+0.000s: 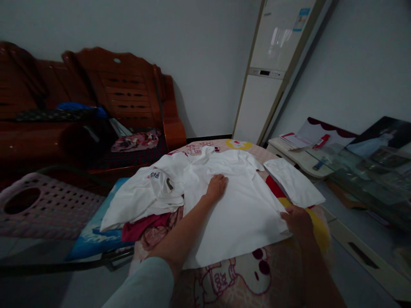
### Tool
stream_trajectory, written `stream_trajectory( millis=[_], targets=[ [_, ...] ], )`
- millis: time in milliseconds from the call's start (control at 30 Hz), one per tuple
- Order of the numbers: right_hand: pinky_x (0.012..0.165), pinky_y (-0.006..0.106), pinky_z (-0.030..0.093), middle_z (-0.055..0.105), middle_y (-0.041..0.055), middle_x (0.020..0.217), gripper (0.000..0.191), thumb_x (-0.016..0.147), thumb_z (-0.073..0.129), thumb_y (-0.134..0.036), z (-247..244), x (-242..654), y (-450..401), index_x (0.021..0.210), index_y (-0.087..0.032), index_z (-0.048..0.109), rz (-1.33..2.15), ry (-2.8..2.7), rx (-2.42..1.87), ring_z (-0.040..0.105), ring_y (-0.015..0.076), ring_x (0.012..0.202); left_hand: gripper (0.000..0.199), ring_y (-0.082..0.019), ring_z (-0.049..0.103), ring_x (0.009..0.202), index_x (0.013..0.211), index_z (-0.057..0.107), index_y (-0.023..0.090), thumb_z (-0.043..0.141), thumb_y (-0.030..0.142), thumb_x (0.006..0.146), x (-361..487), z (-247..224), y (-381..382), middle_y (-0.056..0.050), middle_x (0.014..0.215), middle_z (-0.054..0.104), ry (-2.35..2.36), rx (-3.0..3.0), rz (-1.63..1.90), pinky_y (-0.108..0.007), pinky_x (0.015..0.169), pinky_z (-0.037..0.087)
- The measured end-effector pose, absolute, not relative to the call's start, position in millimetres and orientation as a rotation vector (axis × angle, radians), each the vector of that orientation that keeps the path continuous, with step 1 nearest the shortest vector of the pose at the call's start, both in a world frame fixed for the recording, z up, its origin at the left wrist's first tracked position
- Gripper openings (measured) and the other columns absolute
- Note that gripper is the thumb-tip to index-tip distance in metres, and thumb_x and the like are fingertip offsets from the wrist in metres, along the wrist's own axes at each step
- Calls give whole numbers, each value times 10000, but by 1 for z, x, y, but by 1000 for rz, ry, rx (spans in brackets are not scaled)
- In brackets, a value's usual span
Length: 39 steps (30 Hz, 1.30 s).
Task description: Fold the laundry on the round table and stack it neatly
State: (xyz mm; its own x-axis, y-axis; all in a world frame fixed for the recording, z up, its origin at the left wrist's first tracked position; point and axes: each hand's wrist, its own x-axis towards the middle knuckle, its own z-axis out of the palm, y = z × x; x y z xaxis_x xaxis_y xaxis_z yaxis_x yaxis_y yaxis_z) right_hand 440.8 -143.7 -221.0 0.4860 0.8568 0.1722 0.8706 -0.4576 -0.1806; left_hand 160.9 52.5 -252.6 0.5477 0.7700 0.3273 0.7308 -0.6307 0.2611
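- Pressing down on the upper middle of the white shirt, the left hand had its fingers bent close together (whether its grip held any fabric, I could not tell).
- The right hand had its grip clamped on the white shirt at the side edge, close to the lower corner, with the thumb on top.
- The white shirt lay spread over the desk, its hem toward the person and its collar end away (a few soft creases ran across it).
- A folded white garment lay on the desk just beside the shirt, on the right.
- To the left were loosely heaped white garments (one showed small print, and a dark mark sat nearby), with a magenta cloth poking out beneath.
- The desk wore a pink cover printed with cartoon figures, partly showing below the hem.
- Past the heap, on the left, were a blue cushion and a pink woven chair.
- Behind stood a wooden sofa holding a floral cloth, and a tall white appliance.
- At the right, papers lay on low furniture.
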Motion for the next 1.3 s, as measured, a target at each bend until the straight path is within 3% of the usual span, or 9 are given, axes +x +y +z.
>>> stream_trajectory(
  millis=[167,300,367,633,900,1133,1233,1300],
  targets=[
    [581,298,376,673,101,765,129,814,546,-262,-214,427,-134,794,-185,647,-236,-1496,-2601,623,229,700,424,-287,437,1334,1353,520,198,494,312,946,164,-253,39,-140,1436,495,1339,2739,569,-513,1136,306],
    [745,314,450,700,142,907,248,911,472,-297,-200,400,-96,971,-148,661,-419,-1629,-2269,653,241,858,459,-305,398,1375,1393,483,206,455,365,963,164,-251,33,-137,1488,447,1345,2737,506,-530,1138,295],
    [800,298,454,715,133,960,228,908,475,-252,-192,383,-71,986,-152,666,-321,-1739,-2089,658,223,896,464,-301,394,1381,1397,477,200,451,365,964,164,-251,33,-133,1500,435,1352,2725,506,-522,1146,289],
    [788,266,451,740,94,941,247,933,457,-216,-179,328,25,973,-158,693,-57,-1969,-1832,673,198,868,508,-291,392,1384,1390,467,159,502,383,935,163,-256,35,-146,1502,429,1399,2653,593,-465,1148,313],
    [840,268,442,745,102,974,294,944,442,-214,-188,294,117,1094,-160,689,120,-1970,-1976,664,202,947,559,-302,380,1390,1432,424,149,476,406,939,165,-260,37,-142,1517,412,1391,2627,577,-479,1161,290],
    [934,282,437,727,95,1024,446,925,373,-154,-201,290,192,1329,-141,563,303,-1863,-1952,639,193,1021,600,-298,335,1418,1473,378,151,422,446,953,166,-269,34,-131,1554,356,1395,2629,581,-484,1175,263],
    [906,282,462,726,99,1019,443,858,461,-120,-207,290,216,1277,-141,603,382,-1857,-1983,654,199,996,602,-294,326,1424,1480,370,150,396,452,960,165,-269,33,-130,1556,353,1400,2633,586,-477,1181,250],
    [833,272,494,734,112,931,373,795,531,-95,-213,289,227,1139,-120,672,405,-1858,-2005,679,201,900,601,-294,326,1423,1482,369,152,387,453,962,165,-268,32,-131,1555,355,1396,2635,585,-474,1181,248]
  ],
)
